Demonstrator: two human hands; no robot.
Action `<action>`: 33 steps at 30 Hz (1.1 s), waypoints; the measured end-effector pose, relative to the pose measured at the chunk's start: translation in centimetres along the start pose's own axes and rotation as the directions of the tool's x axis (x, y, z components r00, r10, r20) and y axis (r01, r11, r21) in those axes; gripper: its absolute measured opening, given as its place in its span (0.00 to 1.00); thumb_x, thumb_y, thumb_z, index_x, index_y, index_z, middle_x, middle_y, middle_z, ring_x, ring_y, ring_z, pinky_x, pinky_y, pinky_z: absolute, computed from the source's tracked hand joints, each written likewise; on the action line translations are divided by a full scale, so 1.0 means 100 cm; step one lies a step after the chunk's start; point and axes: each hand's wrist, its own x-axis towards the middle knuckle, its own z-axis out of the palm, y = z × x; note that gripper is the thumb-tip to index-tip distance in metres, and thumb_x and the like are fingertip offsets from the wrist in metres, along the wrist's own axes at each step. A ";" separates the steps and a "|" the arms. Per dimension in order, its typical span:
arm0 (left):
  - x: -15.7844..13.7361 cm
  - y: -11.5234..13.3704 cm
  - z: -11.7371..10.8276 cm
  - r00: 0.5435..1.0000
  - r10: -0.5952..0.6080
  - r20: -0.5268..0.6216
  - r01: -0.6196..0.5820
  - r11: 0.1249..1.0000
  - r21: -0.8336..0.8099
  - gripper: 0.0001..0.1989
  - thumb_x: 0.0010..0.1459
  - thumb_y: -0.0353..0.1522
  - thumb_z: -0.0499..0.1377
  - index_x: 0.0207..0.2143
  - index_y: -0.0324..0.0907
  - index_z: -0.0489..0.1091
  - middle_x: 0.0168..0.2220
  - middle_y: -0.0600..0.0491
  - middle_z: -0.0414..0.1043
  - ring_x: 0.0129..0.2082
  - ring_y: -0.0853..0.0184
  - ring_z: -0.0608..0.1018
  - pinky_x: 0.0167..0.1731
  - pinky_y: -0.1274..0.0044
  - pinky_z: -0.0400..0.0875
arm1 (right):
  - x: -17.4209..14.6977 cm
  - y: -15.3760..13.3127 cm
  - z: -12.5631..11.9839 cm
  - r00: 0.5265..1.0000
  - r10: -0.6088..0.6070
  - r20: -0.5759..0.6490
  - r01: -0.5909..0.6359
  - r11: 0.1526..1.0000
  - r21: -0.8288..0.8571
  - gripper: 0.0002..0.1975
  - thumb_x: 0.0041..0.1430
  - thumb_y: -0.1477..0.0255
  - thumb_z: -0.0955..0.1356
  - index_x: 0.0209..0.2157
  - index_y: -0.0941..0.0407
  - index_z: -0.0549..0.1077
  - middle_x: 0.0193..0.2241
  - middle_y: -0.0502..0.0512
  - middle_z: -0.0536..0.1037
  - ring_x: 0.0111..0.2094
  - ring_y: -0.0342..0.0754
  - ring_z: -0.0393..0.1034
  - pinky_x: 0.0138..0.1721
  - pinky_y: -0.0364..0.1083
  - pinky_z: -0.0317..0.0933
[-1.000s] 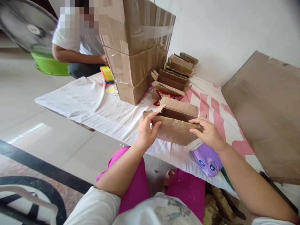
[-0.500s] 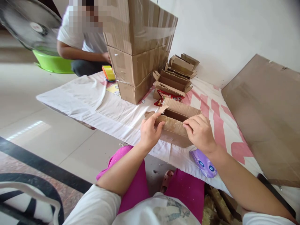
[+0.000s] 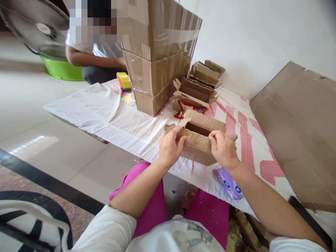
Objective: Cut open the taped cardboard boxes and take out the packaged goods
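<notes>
- Small brown cardboard box (image 3: 195, 152), oblong, top open, inside dark
- Stands upright on the white-and-pink cloth (image 3: 141, 138), near its front edge
- Rear flap (image 3: 206, 120) raised; some flap edges ragged

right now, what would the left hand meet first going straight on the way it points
The left hand would likely meet the small torn flap of the open box first; exact depth is unclear.

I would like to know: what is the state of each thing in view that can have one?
Near box: open, upright
Left hand: gripping near box
Right hand: pinching near box's flap
Boxes behind: open
Tall cartons: taped, stacked
Cloth: wrinkled
Purple packet: partly hidden, sealing unclear
Fan: running or not, unclear
</notes>
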 end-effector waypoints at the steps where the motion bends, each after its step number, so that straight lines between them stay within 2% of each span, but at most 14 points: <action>1: 0.000 0.000 0.000 1.000 -0.008 0.001 0.008 1.000 0.001 0.14 0.62 0.34 0.57 0.50 0.41 0.66 0.42 0.47 0.77 0.35 0.65 0.78 0.37 0.72 0.66 | 0.001 0.003 -0.001 0.999 0.038 0.001 -0.038 0.999 0.016 0.06 0.64 0.72 0.61 0.33 0.53 0.67 0.29 0.52 0.76 0.30 0.49 0.71 0.33 0.49 0.62; 4: 0.000 -0.001 -0.001 0.999 -0.032 0.002 0.032 0.999 -0.011 0.15 0.62 0.34 0.57 0.51 0.41 0.66 0.42 0.47 0.77 0.36 0.64 0.78 0.38 0.71 0.67 | 0.004 0.009 -0.008 0.997 0.082 -0.007 -0.081 0.992 0.099 0.05 0.62 0.72 0.62 0.37 0.54 0.69 0.31 0.54 0.76 0.31 0.49 0.72 0.34 0.49 0.65; 7: 0.000 -0.001 -0.001 0.999 -0.049 0.003 0.049 0.999 -0.014 0.16 0.61 0.33 0.58 0.51 0.41 0.66 0.44 0.46 0.76 0.38 0.63 0.78 0.39 0.71 0.68 | 0.002 0.007 -0.019 0.998 0.009 -0.067 0.000 0.992 0.129 0.07 0.62 0.73 0.63 0.41 0.54 0.69 0.36 0.57 0.76 0.37 0.51 0.72 0.39 0.52 0.67; 10: 0.000 0.000 -0.001 0.998 -0.062 -0.001 0.062 0.998 0.021 0.15 0.61 0.33 0.58 0.50 0.41 0.66 0.43 0.46 0.77 0.38 0.63 0.79 0.38 0.72 0.70 | -0.005 0.001 -0.025 0.989 -0.087 -0.122 0.096 0.993 0.073 0.08 0.61 0.75 0.63 0.42 0.54 0.70 0.38 0.59 0.75 0.41 0.53 0.71 0.43 0.55 0.68; 12: 0.000 0.001 0.000 0.998 -0.059 -0.004 0.059 0.997 0.057 0.14 0.61 0.34 0.58 0.49 0.41 0.67 0.42 0.47 0.77 0.37 0.64 0.79 0.37 0.73 0.70 | -0.009 -0.001 -0.025 0.988 -0.106 -0.114 0.111 0.993 0.043 0.10 0.61 0.76 0.63 0.43 0.54 0.70 0.39 0.59 0.75 0.43 0.55 0.71 0.45 0.56 0.67; 18: 0.001 0.001 0.002 1.000 -0.021 -0.010 0.022 0.992 0.127 0.13 0.63 0.36 0.56 0.48 0.41 0.69 0.40 0.48 0.78 0.36 0.64 0.79 0.36 0.74 0.70 | -0.016 0.009 -0.022 0.996 -0.060 -0.069 0.062 0.998 0.013 0.12 0.62 0.76 0.61 0.45 0.54 0.70 0.41 0.60 0.75 0.44 0.56 0.70 0.45 0.58 0.67; 24: 0.000 -0.001 0.006 1.000 0.011 -0.018 -0.009 0.990 0.140 0.12 0.63 0.35 0.55 0.48 0.40 0.70 0.38 0.48 0.78 0.36 0.64 0.79 0.36 0.74 0.70 | -0.027 0.016 -0.025 0.995 -0.075 -0.061 0.075 0.997 0.001 0.12 0.62 0.75 0.62 0.47 0.55 0.70 0.41 0.61 0.76 0.44 0.57 0.70 0.46 0.59 0.67; 30: -0.001 -0.001 0.007 1.000 0.012 -0.004 -0.011 0.991 0.134 0.14 0.64 0.36 0.55 0.49 0.40 0.69 0.40 0.46 0.77 0.37 0.63 0.79 0.38 0.73 0.71 | -0.039 0.011 -0.026 0.981 -0.136 -0.135 0.141 0.990 0.028 0.24 0.61 0.73 0.66 0.58 0.52 0.62 0.48 0.61 0.76 0.50 0.57 0.70 0.50 0.61 0.65; 33: 0.000 -0.001 0.007 0.999 0.035 -0.011 -0.033 0.990 0.137 0.13 0.65 0.34 0.53 0.49 0.40 0.69 0.40 0.47 0.78 0.38 0.64 0.79 0.38 0.74 0.71 | -0.044 0.008 -0.026 0.978 -0.150 -0.146 0.158 0.986 0.044 0.25 0.60 0.73 0.67 0.59 0.53 0.61 0.51 0.62 0.75 0.54 0.59 0.68 0.52 0.62 0.64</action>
